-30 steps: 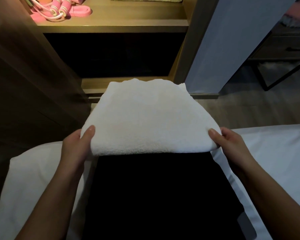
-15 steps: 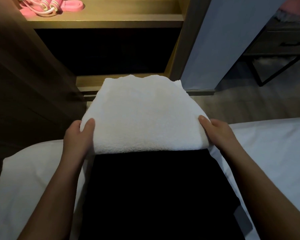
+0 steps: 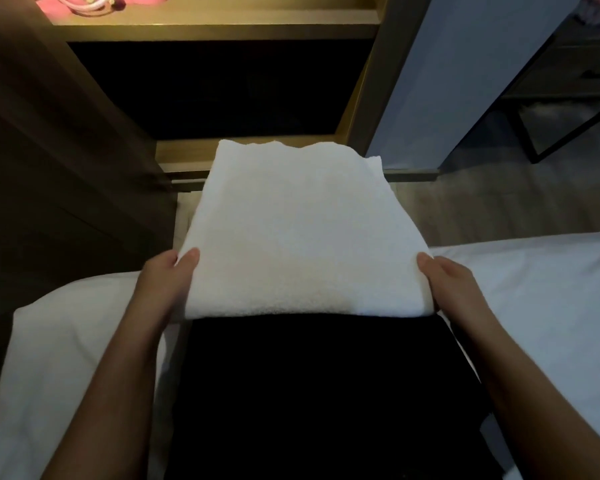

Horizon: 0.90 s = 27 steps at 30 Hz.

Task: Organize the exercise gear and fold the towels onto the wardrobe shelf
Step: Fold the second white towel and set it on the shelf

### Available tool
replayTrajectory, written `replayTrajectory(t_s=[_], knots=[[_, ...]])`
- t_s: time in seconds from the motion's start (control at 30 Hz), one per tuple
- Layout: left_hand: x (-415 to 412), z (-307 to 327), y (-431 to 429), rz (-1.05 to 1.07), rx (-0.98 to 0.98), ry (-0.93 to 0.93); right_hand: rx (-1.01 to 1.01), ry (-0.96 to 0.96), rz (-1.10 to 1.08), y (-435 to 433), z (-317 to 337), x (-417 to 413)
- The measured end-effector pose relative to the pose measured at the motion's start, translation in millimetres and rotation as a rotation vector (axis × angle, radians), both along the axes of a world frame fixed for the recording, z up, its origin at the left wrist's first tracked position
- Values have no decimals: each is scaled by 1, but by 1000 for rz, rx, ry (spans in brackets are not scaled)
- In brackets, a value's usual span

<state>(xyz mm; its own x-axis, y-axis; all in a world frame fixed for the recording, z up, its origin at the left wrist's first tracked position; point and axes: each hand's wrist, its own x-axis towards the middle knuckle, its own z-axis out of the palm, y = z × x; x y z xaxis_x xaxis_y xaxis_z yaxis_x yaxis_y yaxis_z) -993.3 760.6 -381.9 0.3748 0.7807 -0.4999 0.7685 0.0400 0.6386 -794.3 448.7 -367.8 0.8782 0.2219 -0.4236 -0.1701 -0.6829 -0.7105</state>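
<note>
A folded white towel [image 3: 298, 230] is held level in front of me, above the edge of the bed. My left hand [image 3: 165, 282] grips its near left corner, thumb on top. My right hand [image 3: 447, 282] grips the near right corner the same way. The lit wooden wardrobe shelf [image 3: 215, 27] runs across the top of the view. Pink exercise gear [image 3: 84, 1] with a white cord lies at its left end, mostly cut off by the frame.
A dark wardrobe compartment [image 3: 219, 88] opens below the shelf, with a lower wooden ledge [image 3: 184, 155] behind the towel. A white bed [image 3: 534, 271] spreads left and right. Dark cloth [image 3: 309, 393] lies below the towel. A black-framed side table [image 3: 568, 98] stands at the right.
The view has tipped downward, so the shelf and pink gear have slid toward the top edge. Both hands keep the same grip on the towel.
</note>
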Motion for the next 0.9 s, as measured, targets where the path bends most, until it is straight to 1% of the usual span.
replayTrajectory(t_s=[0.07,0.17,0.27,0.3,0.37,0.43,0.47,0.57,0.67,0.77,0.83,0.9], knots=[[6,5,14,-63,-20,87,-49,30,-4,9,2,15],[16,10,19,-90,5,183,-150,3,53,15,-1,20],[20,5,13,-77,-90,143,-183,-17,78,16,-3,18],[22,4,12,-70,-139,130,-199,13,83,19,-3,22],[23,4,14,-89,-192,131,-198,132,112,26,1,31],[22,5,18,-116,-169,143,-128,209,107,32,4,37],[20,6,19,-126,-139,139,-99,211,100,33,5,37],[7,4,8,-128,-48,95,-94,115,92,24,3,35],[-13,-1,-10,-88,-116,21,-82,111,96,16,-1,33],[-10,-2,-1,-47,-217,-14,-60,231,119,18,2,41],[10,0,12,14,-310,2,6,375,86,28,7,52],[37,2,23,40,-375,-5,41,452,39,42,14,64]])
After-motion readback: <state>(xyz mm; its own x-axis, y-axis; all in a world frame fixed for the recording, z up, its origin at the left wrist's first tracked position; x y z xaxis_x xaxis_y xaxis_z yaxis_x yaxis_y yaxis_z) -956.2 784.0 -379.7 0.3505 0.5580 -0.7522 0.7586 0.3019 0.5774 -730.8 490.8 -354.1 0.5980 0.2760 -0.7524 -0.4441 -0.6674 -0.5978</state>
